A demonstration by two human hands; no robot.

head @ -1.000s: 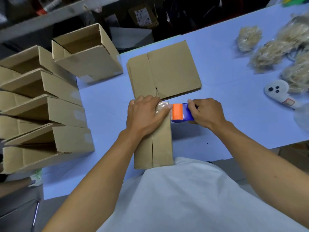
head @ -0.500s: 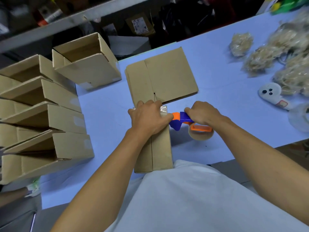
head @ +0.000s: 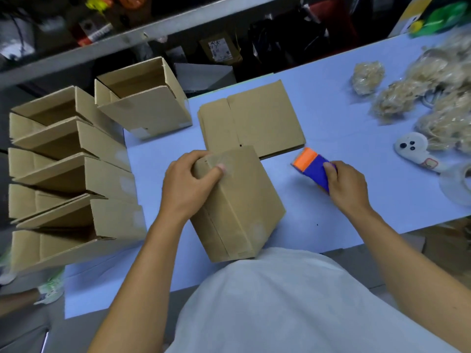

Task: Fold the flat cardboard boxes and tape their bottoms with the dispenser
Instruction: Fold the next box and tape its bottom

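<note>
At the left of the frame, the folded brown cardboard boxes [head: 74, 174] lie stacked on their sides with their open mouths showing nothing inside. At centre the left hand [head: 186, 186] grips the taped end of a closed brown cardboard box [head: 237, 205] standing tilted on the pale blue table [head: 331, 220], before a flat cardboard stack [head: 257, 121]. The right hand [head: 348, 186] curls round the blue and orange tape dispenser [head: 311, 165], hiding its roll; the clear tape roll [head: 458, 184] is cut off at the right edge.

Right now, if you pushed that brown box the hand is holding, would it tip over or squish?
The box probably feels light, since the left hand alone holds it tilted up on one edge. Let go, it would likely flop back down onto the table. It looks fairly stiff, with straight sides and sharp corners, but being hollow cardboard it might dent under a hard push.
</note>
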